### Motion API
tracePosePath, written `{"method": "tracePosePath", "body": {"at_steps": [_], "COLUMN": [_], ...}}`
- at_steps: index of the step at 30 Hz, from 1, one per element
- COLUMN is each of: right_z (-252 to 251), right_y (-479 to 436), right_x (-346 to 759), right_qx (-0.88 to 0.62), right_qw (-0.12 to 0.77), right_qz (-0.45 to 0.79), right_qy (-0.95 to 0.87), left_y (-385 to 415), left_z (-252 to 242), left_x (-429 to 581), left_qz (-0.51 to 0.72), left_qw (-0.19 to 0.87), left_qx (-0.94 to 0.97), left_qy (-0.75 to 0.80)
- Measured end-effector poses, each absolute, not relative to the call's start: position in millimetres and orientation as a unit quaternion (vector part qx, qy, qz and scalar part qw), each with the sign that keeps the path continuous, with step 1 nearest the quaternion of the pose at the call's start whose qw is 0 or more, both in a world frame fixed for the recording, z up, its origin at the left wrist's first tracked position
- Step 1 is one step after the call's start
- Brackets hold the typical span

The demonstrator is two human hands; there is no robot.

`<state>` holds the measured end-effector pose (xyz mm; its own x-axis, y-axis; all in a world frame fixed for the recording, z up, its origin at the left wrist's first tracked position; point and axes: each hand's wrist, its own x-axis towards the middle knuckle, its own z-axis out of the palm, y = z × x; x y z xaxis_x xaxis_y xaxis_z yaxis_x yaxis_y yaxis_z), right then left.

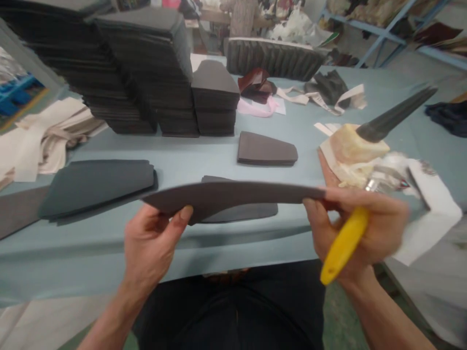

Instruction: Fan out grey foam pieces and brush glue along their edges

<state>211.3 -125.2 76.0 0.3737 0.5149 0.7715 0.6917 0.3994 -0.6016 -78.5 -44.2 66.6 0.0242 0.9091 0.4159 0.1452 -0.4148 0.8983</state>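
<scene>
Between my two hands a thin dark sheet piece (233,193) is held up, bowed along its length. My left hand (153,238) pinches its left end between thumb and fingers. At the other end, my right hand (357,228) pinches the sheet and also holds a brush with a yellow handle (345,248), whose head end is blurred beyond the fingers. Below the held sheet lie similar dark pieces (241,213) on the table. A small stack of tapered dark pieces (267,148) sits just behind, and a fanned pile of them (98,187) lies at left.
Tall stacks of dark pieces (146,63) stand at the back left of the blue-green table cover (204,253). Pale strips (47,136) lie at far left. A glue-crusted container (346,146) with a dark handle stands at right. Fabric scraps (259,85) lie behind.
</scene>
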Motion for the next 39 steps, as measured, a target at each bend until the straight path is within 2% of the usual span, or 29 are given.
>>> {"method": "tracePosePath", "body": {"at_steps": [2,7,16,24,31,39], "right_z": [68.2,48.4,29.9,27.4,26.4,10.3], "right_y": [-101.9,-70.8,-77.6,-75.1,-78.5,-84.9], "right_x": [211.1,212.7,212.5,216.4,218.9,227.0], "right_qx": [-0.553,-0.571,-0.615,-0.666,-0.651,-0.655], "right_qw": [0.629,0.62,0.56,0.512,0.521,0.522], "right_qz": [-0.125,-0.114,-0.041,-0.005,0.011,0.024], "right_qy": [-0.533,-0.526,-0.554,-0.542,-0.551,-0.546], "left_y": [-31.7,6.2,31.1,22.9,19.9,14.5], "left_z": [71.7,72.9,47.6,51.5,47.1,44.7], "left_x": [-74.8,-67.1,-69.3,-69.4,-76.0,-76.4], "left_qz": [0.53,0.541,0.518,0.421,0.41,0.37], "left_qw": [0.375,0.422,0.341,0.351,0.343,0.396], "left_qx": [0.613,0.594,0.641,0.699,0.708,0.716], "left_qy": [0.45,0.419,0.453,0.459,0.462,0.439]}}
